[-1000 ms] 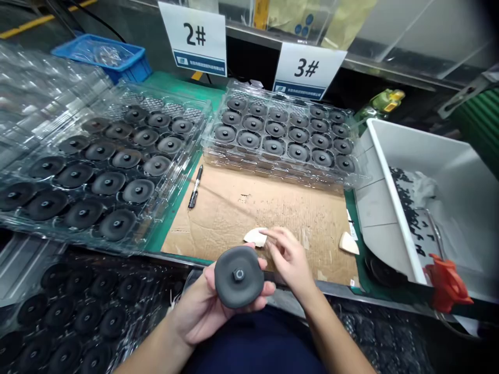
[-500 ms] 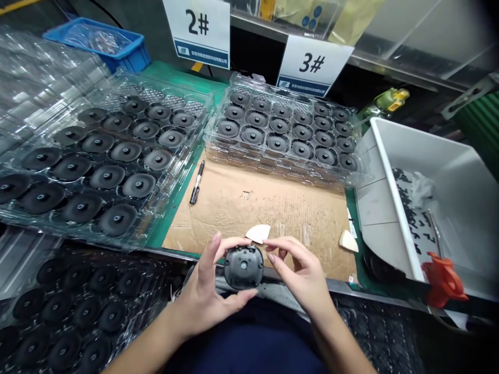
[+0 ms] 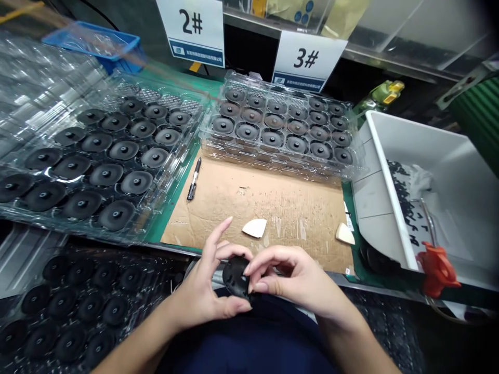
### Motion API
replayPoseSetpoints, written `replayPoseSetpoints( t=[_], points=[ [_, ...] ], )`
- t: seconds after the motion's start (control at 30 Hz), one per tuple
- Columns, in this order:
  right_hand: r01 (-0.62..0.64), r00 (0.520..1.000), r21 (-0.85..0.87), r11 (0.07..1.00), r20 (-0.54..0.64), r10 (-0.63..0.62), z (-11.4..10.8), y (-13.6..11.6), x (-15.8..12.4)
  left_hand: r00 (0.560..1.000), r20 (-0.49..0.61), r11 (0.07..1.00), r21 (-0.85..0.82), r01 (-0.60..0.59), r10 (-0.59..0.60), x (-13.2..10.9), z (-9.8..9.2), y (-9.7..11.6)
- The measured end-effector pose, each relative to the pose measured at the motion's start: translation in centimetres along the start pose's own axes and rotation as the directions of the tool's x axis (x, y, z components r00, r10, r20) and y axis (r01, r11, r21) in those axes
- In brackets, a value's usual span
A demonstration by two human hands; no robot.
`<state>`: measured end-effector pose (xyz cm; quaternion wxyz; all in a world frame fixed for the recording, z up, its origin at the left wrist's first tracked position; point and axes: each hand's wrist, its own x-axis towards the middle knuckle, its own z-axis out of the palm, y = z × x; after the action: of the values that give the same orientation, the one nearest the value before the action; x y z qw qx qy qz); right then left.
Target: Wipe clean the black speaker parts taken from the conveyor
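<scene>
Both hands: wrapped around one black disc point(image 3: 235, 274), right at the near edge of the bench, 6 o'clock in my view.
Left hand point(image 3: 202, 291): thumb curled under the disc, middle fingers over the top, index finger sticking straight out toward 12 o'clock. Forearm comes in from about 7 o'clock.
Right hand point(image 3: 290, 278): fingertips pinching the disc's right rim, wrist bent, forearm coming in from 5 o'clock.
Disc: tilted, held on edge between both hands, above my lap.
Cardboard sheet point(image 3: 273, 202): just past my hands at 12 o'clock, with a white wedge point(image 3: 254, 227) lying on it.
Full trays: left tray point(image 3: 97, 156) at 10 o'clock, far tray point(image 3: 280, 127) at 12.
White bin point(image 3: 393, 197): 2 o'clock.
</scene>
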<state>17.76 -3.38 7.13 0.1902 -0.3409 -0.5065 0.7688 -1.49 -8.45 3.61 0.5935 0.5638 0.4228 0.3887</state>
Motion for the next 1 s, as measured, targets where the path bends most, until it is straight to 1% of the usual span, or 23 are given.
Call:
replayPoseSetpoints(
  t=[0.1,0.2,0.27,0.37,0.43,0.47,0.5,0.53,0.57,0.6,0.63,0.67,0.7,0.73,0.77,0.8,0.83,0.9,0.93,1.0],
  points=[
    [0.021,0.999,0.118,0.993,0.043,-0.026,0.0,-0.2,-0.2,0.997,0.038,0.995,-0.065,0.072,-0.07,0.1,0.3,0.2],
    [0.025,0.998,0.222,0.975,0.05,-0.037,0.0,0.0,-0.5,0.996,0.031,0.993,-0.075,0.089,-0.087,0.2,0.7,0.2],
    [0.012,1.0,0.248,0.969,0.017,-0.016,-0.1,0.4,-0.8,0.998,0.013,0.997,-0.033,0.07,-0.069,0.3,0.9,0.1],
    [0.014,0.996,0.242,0.97,-0.086,0.006,-0.4,1.0,-1.3,1.0,-0.01,0.999,0.031,0.028,-0.028,0.6,1.1,0.1],
    [0.03,0.99,0.231,0.972,-0.141,0.003,-0.8,1.5,-1.5,1.0,-0.01,1.0,0.009,0.027,-0.027,1.1,1.0,0.1],
    [0.04,0.988,0.224,0.974,-0.156,-0.005,-1.1,1.7,-1.5,0.999,0.012,0.999,-0.003,0.04,-0.04,1.5,1.0,0.1],
    [0.047,0.986,0.204,0.978,-0.164,-0.014,-1.6,2.1,-1.5,0.996,0.061,0.998,0.001,0.065,-0.065,1.8,1.1,0.1],
    [0.051,0.984,0.16,0.986,-0.176,-0.022,-2.2,2.5,-1.5,0.986,0.129,0.995,0.023,0.099,-0.102,2.1,1.2,0.0],
    [0.049,0.976,0.062,0.997,-0.217,-0.035,-2.9,3.0,-1.4,0.967,0.196,0.987,0.05,0.155,-0.162,2.4,1.4,-0.1],
    [0.04,0.955,-0.075,0.996,-0.291,-0.06,-3.9,3.6,-1.2,0.938,0.252,0.971,0.081,0.223,-0.237,2.6,1.7,-0.3],
    [0.021,0.918,-0.229,0.973,-0.381,-0.109,-4.9,4.2,-1.0,0.908,0.278,0.95,0.095,0.299,-0.314,2.7,2.0,-0.6],
    [-0.005,0.865,-0.366,0.931,-0.468,-0.179,-6.0,4.8,-0.8,0.879,0.268,0.918,0.063,0.393,-0.395,2.8,2.3,-0.9],
    [-0.028,0.803,-0.469,0.883,-0.537,-0.26,-7.0,5.2,-0.4,0.864,0.246,0.894,0.034,0.446,-0.44,3.0,2.5,-1.2],
    [-0.029,0.751,-0.545,0.838,-0.565,-0.342,-8.0,5.5,0.1,0.857,0.223,0.88,0.005,0.475,-0.464,3.1,2.5,-1.5],
    [-0.007,0.724,-0.6,0.8,-0.555,-0.41,-8.8,5.6,0.8,0.854,0.203,0.869,-0.029,0.495,-0.479,3.4,2.3,-1.8],
    [0.035,0.722,-0.637,0.77,-0.516,-0.46,-9.4,5.5,1.6,0.859,0.17,0.866,-0.053,0.497,-0.482,3.7,1.7,-2.0],
    [0.086,0.739,-0.674,0.734,-0.45,-0.501,-9.8,5.1,2.6,0.869,0.123,0.869,-0.071,0.49,-0.48,4.0,0.9,-2.0],
    [0.178,0.796,-0.718,0.673,-0.297,-0.527,-9.9,4.1,5.0,0.893,-0.014,0.891,-0.061,0.449,-0.451,4.8,-1.7,-1.3],
    [0.214,0.824,-0.726,0.653,-0.224,-0.52,-9.7,3.5,6.5,0.9,-0.095,0.905,-0.033,0.423,-0.425,5.1,-3.2,-0.5],
    [0.272,0.853,-0.731,0.626,-0.117,-0.508,-9.2,2.7,9.8,0.898,-0.239,0.92,0.044,0.39,-0.369,5.7,-6.5,1.5]
  ],
)
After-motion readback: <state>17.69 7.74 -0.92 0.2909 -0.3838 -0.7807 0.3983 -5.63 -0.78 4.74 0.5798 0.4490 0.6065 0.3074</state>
